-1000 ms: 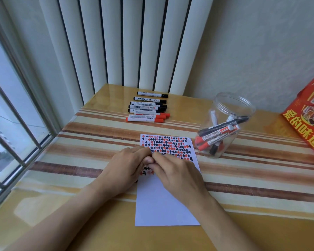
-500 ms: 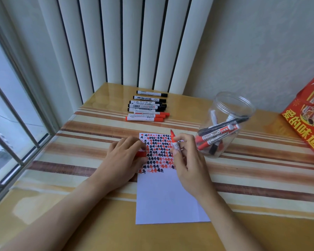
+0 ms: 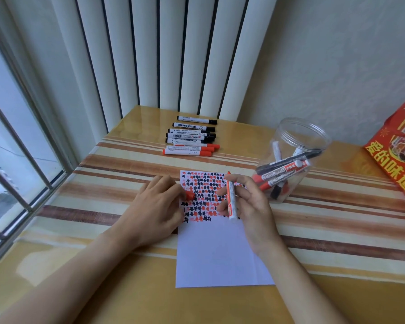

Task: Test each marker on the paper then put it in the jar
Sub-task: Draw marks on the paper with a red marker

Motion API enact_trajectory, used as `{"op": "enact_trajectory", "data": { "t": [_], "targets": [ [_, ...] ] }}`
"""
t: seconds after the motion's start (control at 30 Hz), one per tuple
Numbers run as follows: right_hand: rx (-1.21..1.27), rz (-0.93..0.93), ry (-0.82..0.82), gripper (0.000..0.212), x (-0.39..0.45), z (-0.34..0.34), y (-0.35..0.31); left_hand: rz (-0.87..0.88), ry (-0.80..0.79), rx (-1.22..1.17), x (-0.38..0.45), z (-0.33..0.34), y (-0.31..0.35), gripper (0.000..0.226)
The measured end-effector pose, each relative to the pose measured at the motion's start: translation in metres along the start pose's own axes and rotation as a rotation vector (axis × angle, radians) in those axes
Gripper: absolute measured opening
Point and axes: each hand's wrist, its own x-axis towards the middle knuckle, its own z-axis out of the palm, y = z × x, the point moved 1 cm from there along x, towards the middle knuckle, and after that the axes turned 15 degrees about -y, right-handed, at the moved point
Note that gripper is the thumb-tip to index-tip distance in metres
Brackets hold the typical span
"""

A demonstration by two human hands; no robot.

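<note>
Now the uncapped red marker (image 3: pixel 231 199) should be turned tip-down and drawn lightly across bare paper (image 3: pixel 216 251) just below the rows of marks, I judge, with the sheet pinned flat. Its tip points away while the right hand (image 3: pixel 249 206), palm turned left, pinches the barrel above the paper. Meanwhile the left hand (image 3: pixel 157 206) rests on the sheet's left edge, gripping the red cap (image 3: pixel 190 195); the jar (image 3: pixel 290 160) stands just right.
</note>
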Motion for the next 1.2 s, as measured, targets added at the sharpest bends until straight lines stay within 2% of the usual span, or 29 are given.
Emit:
{"op": "enact_trajectory", "data": {
  "t": [0.1, 0.2, 0.33, 0.43, 0.5, 0.6, 0.7, 0.8, 1.0, 1.2],
  "targets": [
    [-0.041, -0.021, 0.006, 0.030, -0.001, 0.002, -0.002, -0.007, -0.037, 0.021, 0.003, 0.004, 0.002, 0.037],
    [-0.092, -0.045, 0.023, 0.017, -0.003, 0.005, -0.005, -0.020, -0.066, 0.041, 0.003, 0.007, 0.001, 0.042],
    [-0.112, -0.054, 0.000, 0.021, -0.004, 0.012, -0.019, -0.034, -0.080, 0.040, 0.002, 0.007, 0.000, 0.055],
    [-0.168, 0.014, -0.039, 0.021, 0.001, 0.013, -0.032, -0.034, -0.091, 0.044, 0.003, 0.010, -0.001, 0.061],
    [-0.152, 0.108, -0.086, 0.011, 0.005, 0.010, -0.036, -0.040, -0.100, 0.044, 0.004, 0.011, -0.002, 0.064],
    [-0.142, 0.179, -0.137, 0.013, 0.008, 0.007, -0.032, -0.057, -0.124, 0.047, 0.004, 0.011, -0.002, 0.069],
    [-0.148, 0.159, -0.057, 0.002, 0.001, 0.004, -0.016, -0.062, -0.134, 0.034, 0.003, 0.010, -0.001, 0.071],
    [-0.210, 0.132, 0.038, 0.011, -0.008, 0.002, -0.002, -0.066, -0.156, 0.040, 0.004, 0.009, -0.002, 0.072],
    [-0.292, 0.091, -0.043, 0.011, -0.014, 0.002, -0.003, -0.097, -0.159, 0.074, 0.005, 0.007, -0.002, 0.071],
    [-0.341, 0.138, 0.035, 0.019, -0.018, 0.007, 0.003, -0.116, -0.181, 0.036, 0.004, 0.005, -0.006, 0.071]
  ]
}}
